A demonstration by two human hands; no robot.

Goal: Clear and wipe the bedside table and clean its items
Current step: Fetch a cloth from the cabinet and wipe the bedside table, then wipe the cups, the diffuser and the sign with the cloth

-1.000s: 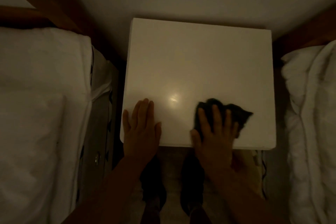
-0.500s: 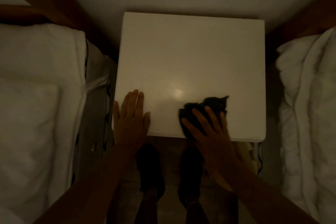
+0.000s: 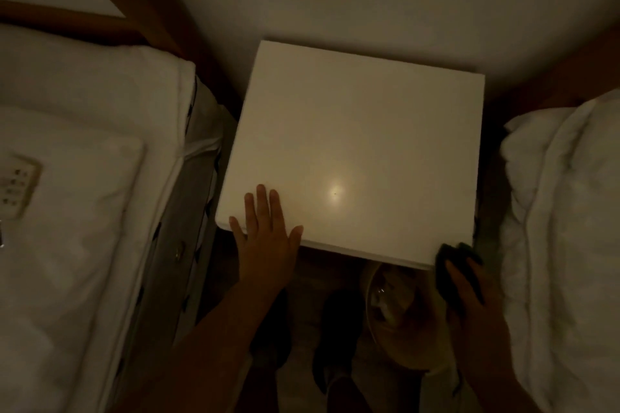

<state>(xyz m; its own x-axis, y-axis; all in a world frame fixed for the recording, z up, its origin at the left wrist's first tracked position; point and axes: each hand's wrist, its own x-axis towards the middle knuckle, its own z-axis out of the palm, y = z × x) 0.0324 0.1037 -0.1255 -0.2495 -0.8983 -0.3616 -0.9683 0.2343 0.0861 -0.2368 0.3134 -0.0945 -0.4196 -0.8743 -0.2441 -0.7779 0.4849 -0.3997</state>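
The white square bedside table fills the middle of the view, its top bare with a glare spot near the front. My left hand lies flat with straight fingers on the table's front left corner. My right hand holds a dark cloth against the table's front right corner, just off the edge; its fingers lie over the cloth. How tightly they curl is hard to tell in the dim light.
A white bed lies to the left with a remote control on it. White bedding is on the right. A round bin with a clear liner stands on the floor under the table's front right, beside my feet.
My right hand slid the cloth from the front middle of the tabletop rightward to the front right corner and over the edge. My left hand stayed flat at the front left corner.
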